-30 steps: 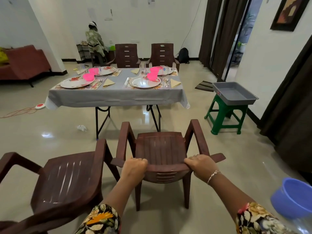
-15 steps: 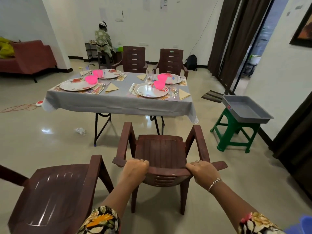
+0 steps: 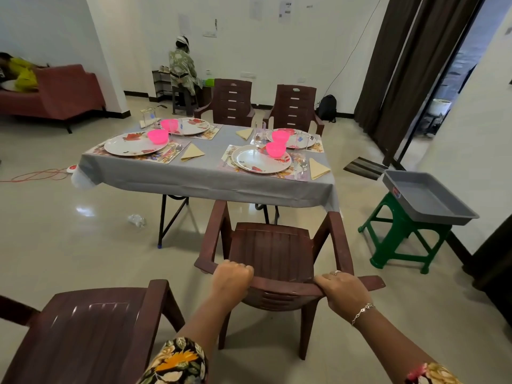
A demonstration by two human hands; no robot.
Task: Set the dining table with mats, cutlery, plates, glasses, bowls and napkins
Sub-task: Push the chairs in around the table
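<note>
A brown plastic armchair (image 3: pixel 273 252) faces the dining table (image 3: pixel 199 178), its front legs close to the grey cloth's near edge. My left hand (image 3: pixel 231 278) grips the left end of its backrest top and my right hand (image 3: pixel 342 293) grips the right end. On the table lie floral mats with white plates (image 3: pixel 260 160), pink bowls (image 3: pixel 275 149), glasses (image 3: pixel 259 131), cutlery (image 3: pixel 300 166) and folded yellow napkins (image 3: pixel 318 169).
A second brown chair (image 3: pixel 94 328) stands at my near left. Two more chairs (image 3: pixel 232 101) sit behind the table. At the right a grey tray (image 3: pixel 426 195) rests on a green stool. A person sits by the far wall; a red sofa is at far left.
The chair in my hands has moved forward toward the table, and I have moved with it. The blue tub at lower right has left the view.
</note>
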